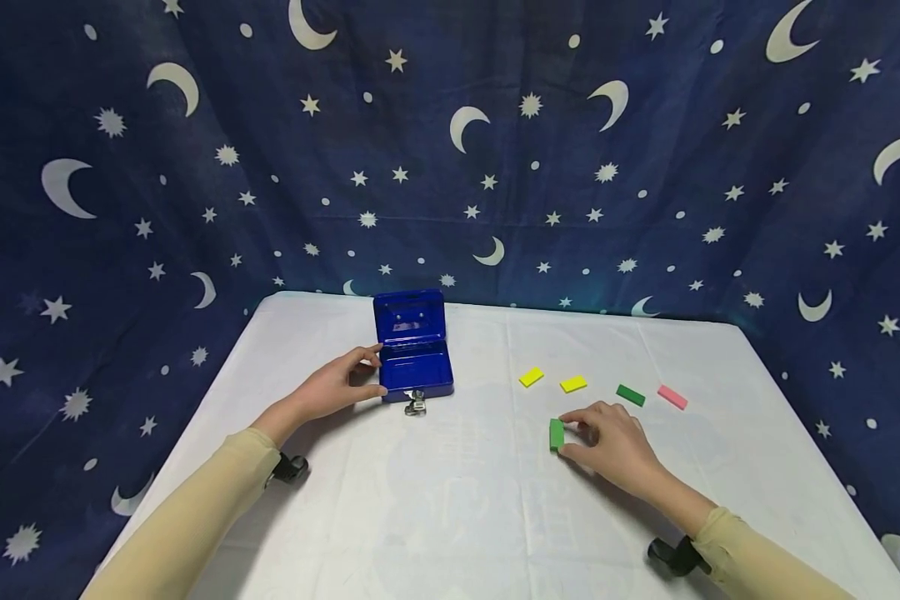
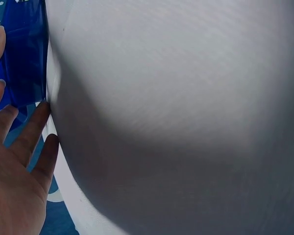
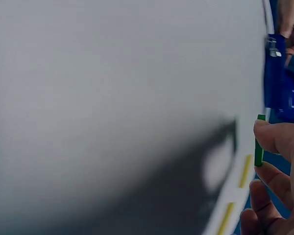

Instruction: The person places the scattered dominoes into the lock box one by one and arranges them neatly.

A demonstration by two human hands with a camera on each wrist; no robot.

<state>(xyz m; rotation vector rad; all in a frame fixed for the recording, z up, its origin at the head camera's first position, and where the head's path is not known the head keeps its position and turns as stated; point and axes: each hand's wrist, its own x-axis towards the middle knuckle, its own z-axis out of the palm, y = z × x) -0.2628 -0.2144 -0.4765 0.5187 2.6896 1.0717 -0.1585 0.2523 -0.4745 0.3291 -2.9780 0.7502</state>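
Note:
An open blue metal cash box stands at the left middle of the table, its lid raised at the back and a silver latch at its front. My left hand rests against the box's left side, with thumb and fingers spread apart along it. In the left wrist view, these fingers look relaxed beside the blue wall. Farther right, my right hand pinches a green block between thumb and fingertips. That block appears held edge-on in the right wrist view, above its shadow.
Beyond my right hand lie two yellow blocks, one left and one right, then a dark green block and a pink block. White cloth covers the table. A blue moon-and-star curtain hangs behind and beside it.

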